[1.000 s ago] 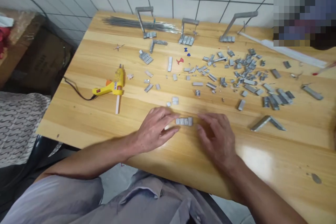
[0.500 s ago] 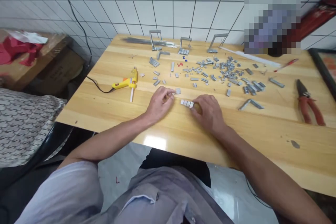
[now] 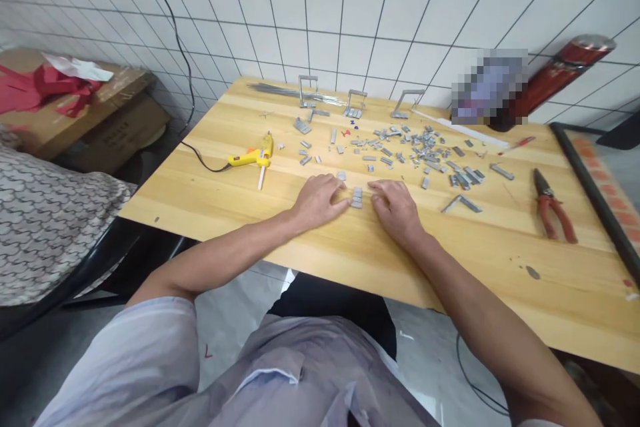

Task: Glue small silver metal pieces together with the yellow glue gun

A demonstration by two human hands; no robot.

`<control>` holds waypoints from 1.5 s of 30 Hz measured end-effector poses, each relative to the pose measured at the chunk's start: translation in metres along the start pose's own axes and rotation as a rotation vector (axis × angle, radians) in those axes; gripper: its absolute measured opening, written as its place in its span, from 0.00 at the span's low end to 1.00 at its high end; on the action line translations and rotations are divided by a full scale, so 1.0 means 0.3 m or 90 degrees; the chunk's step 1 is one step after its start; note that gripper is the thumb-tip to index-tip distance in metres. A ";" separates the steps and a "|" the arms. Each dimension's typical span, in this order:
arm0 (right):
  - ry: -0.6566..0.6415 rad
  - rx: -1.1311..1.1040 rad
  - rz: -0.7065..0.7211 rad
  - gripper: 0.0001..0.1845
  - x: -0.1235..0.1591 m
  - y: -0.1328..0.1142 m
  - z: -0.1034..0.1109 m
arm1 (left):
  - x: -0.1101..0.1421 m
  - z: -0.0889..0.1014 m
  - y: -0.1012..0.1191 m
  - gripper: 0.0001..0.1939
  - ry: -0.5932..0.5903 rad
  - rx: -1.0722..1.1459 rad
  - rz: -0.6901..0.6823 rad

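In the head view, the row of small grey blocks (image 3: 357, 197) lies flat on the desk (image 3: 325, 253), right between the two hands. Count that row as the middle of the clock.

The left hand (image 3: 317, 202) is at 9 o'clock. Its thumb and fingers are spread a little, with the thumb tip just beside the row. It is too small to tell if it touches. The right hand (image 3: 399, 210) is at 3 o'clock, thumb and first finger a bit apart, pinching nothing, with a small gap to the row.

A loose grey piece (image 3: 341, 176) sits close by at 11 o'clock. The yellow glue gun (image 3: 265, 153) lies at 10 o'clock, the pile of grey bits (image 3: 425, 140) at 2 o'clock, and the pliers (image 3: 544, 192) far off at 3 o'clock.

It looks like the step is making the blocks line up neatly. The next move seems to need a soft, even push from both sides, so no block slips crooked.
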State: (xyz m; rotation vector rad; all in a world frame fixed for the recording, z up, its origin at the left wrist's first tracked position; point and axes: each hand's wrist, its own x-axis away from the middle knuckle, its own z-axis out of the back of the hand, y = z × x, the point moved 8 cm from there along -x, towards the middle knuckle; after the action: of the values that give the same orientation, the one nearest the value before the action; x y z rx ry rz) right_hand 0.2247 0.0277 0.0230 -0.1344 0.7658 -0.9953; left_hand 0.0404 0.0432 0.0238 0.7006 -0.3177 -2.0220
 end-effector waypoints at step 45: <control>-0.034 -0.076 -0.180 0.08 0.005 -0.006 -0.004 | 0.010 -0.007 0.017 0.19 -0.011 -0.016 -0.031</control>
State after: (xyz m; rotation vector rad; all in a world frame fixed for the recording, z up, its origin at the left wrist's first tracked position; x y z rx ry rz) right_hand 0.2232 0.0258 0.0221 -0.3787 0.7707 -1.2091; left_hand 0.0441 0.0381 0.0234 0.6804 -0.2870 -2.0761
